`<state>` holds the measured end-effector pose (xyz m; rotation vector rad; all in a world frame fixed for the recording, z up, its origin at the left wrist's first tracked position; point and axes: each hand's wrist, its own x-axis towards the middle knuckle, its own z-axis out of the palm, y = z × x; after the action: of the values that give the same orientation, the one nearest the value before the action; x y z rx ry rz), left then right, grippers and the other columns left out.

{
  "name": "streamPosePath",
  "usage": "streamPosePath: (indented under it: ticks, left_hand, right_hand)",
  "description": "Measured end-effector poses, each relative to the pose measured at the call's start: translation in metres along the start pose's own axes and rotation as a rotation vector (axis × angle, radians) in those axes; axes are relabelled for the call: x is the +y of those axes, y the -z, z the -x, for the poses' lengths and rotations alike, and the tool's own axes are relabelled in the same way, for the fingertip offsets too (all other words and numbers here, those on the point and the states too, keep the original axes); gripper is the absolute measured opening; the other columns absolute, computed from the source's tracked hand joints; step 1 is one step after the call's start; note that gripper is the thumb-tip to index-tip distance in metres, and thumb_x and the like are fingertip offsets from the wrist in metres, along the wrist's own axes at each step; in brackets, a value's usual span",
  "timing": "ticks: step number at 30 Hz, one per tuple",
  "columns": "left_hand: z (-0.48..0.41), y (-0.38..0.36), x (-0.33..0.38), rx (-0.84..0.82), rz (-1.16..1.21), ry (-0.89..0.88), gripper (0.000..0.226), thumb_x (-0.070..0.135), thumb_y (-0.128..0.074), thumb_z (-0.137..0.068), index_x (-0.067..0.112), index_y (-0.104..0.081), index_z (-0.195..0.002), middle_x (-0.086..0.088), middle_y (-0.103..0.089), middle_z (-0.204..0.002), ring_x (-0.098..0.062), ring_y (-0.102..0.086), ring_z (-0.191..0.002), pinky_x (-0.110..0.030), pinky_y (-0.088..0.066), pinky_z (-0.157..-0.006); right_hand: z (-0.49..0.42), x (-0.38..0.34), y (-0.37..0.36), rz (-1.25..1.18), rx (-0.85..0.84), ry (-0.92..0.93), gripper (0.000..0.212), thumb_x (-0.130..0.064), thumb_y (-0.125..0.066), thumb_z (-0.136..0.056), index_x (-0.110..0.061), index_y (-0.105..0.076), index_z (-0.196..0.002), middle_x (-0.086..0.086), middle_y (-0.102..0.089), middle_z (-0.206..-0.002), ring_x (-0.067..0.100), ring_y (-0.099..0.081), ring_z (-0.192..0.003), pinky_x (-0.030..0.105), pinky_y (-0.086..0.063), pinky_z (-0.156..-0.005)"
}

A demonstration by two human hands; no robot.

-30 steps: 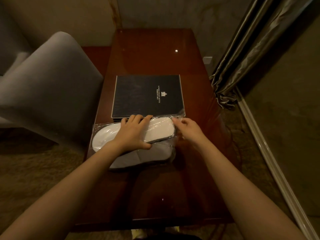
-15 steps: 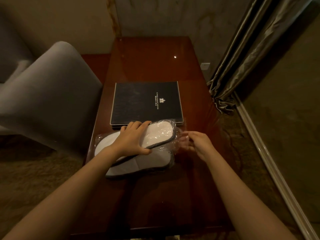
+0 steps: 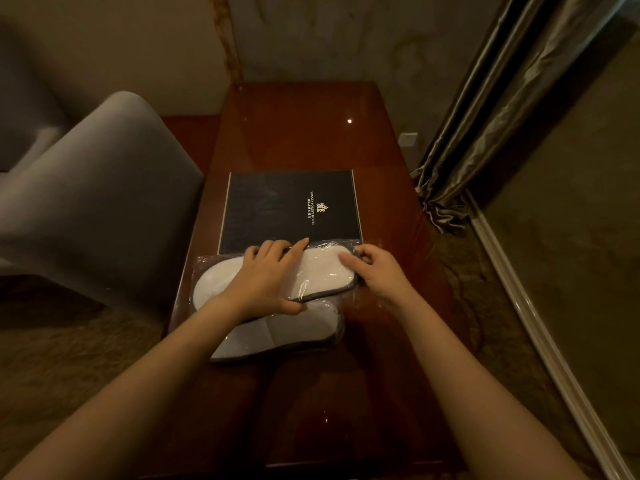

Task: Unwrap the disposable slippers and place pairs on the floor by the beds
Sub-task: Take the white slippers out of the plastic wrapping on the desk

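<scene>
Long glossy red-brown table (image 3: 311, 403), running away from the viewer to the wall. Grey armchair (image 3: 97, 202) close on its left; bronze curtain (image 3: 485, 116) hanging at right, bunched on the carpet (image 3: 571, 271).

Black hotel folder (image 3: 291, 209) lies flat at mid-table, gold crest on the cover.

Just nearer than the folder, touching its near edge: one pair of white slippers, still inside clear plastic wrap (image 3: 204, 268), lying on the tabletop. Upper slipper (image 3: 322, 271) lies slantwise over the lower slipper (image 3: 287, 330); both have dark grey edging.

Left hand (image 3: 263, 278) spread flat over the middle of the upper slipper, fingers mostly straight and pressing down, thumb along the near edge.

Right hand (image 3: 381, 271) at the right end of the package, fingers curled, thumb on top, pinching the plastic wrap there. Cannot tell whether the slipper end is caught in the pinch too.

Small white wall socket (image 3: 407, 139) beyond the table's far right corner.
</scene>
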<state>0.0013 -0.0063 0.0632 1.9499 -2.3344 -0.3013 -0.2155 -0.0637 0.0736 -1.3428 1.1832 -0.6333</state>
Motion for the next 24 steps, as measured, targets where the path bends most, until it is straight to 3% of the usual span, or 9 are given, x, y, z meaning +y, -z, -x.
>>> streamPosePath:
  ticks: [4, 10, 14, 21, 24]
  left_hand:
    - [0.005, 0.007, -0.005, -0.017, 0.015, -0.021, 0.114, 0.073, -0.059, -0.057, 0.036, 0.003, -0.145, 0.000, -0.031, -0.143, -0.020, -0.027, -0.129, -0.044, -0.019, -0.111]
    - [0.008, 0.014, -0.001, -0.036, 0.055, -0.054, 0.112, 0.069, -0.062, -0.060, 0.037, 0.003, -0.146, 0.001, -0.027, -0.146, -0.019, -0.022, -0.133, -0.041, -0.014, -0.113]
    - [0.008, 0.016, 0.003, -0.026, 0.056, -0.071, 0.110, 0.065, -0.064, -0.062, 0.036, 0.001, -0.146, 0.001, -0.026, -0.146, -0.019, -0.021, -0.134, -0.040, -0.013, -0.114]
    - [0.012, 0.024, -0.001, -0.054, 0.088, -0.062, 0.108, 0.063, -0.064, -0.064, 0.034, -0.002, -0.147, 0.001, -0.025, -0.146, -0.019, -0.021, -0.134, -0.038, -0.015, -0.114]
    - [0.014, 0.024, 0.003, -0.095, 0.180, -0.025, 0.109, 0.061, -0.065, -0.063, 0.032, -0.003, -0.147, 0.002, -0.024, -0.145, -0.017, -0.020, -0.131, -0.037, -0.016, -0.112]
  right_hand:
    - [0.005, 0.004, 0.006, -0.117, -0.019, 0.006, 0.009, -0.030, -0.065, -0.084, -0.023, -0.063, -0.079, -0.006, -0.071, -0.067, 0.008, -0.066, -0.063, 0.021, -0.053, -0.057]
    - [0.011, 0.004, 0.009, -0.312, -0.073, -0.103, 0.013, -0.024, -0.061, -0.087, -0.018, -0.062, -0.075, -0.002, -0.066, -0.076, 0.014, -0.063, -0.069, 0.026, -0.051, -0.063]
    - [0.008, -0.004, 0.010, -0.384, -0.024, -0.212, 0.017, -0.018, -0.058, -0.087, -0.016, -0.057, -0.070, 0.000, -0.060, -0.078, 0.015, -0.055, -0.072, 0.025, -0.043, -0.061]
    - [0.009, 0.001, 0.016, -0.345, -0.059, -0.125, 0.020, -0.021, -0.061, -0.087, -0.018, -0.060, -0.067, -0.009, -0.068, -0.062, 0.010, -0.059, -0.065, 0.017, -0.049, -0.052]
    - [0.013, 0.004, 0.010, -0.380, -0.054, -0.055, 0.017, -0.028, -0.058, -0.088, -0.014, -0.064, -0.081, 0.000, -0.072, -0.078, 0.018, -0.064, -0.077, 0.027, -0.056, -0.069]
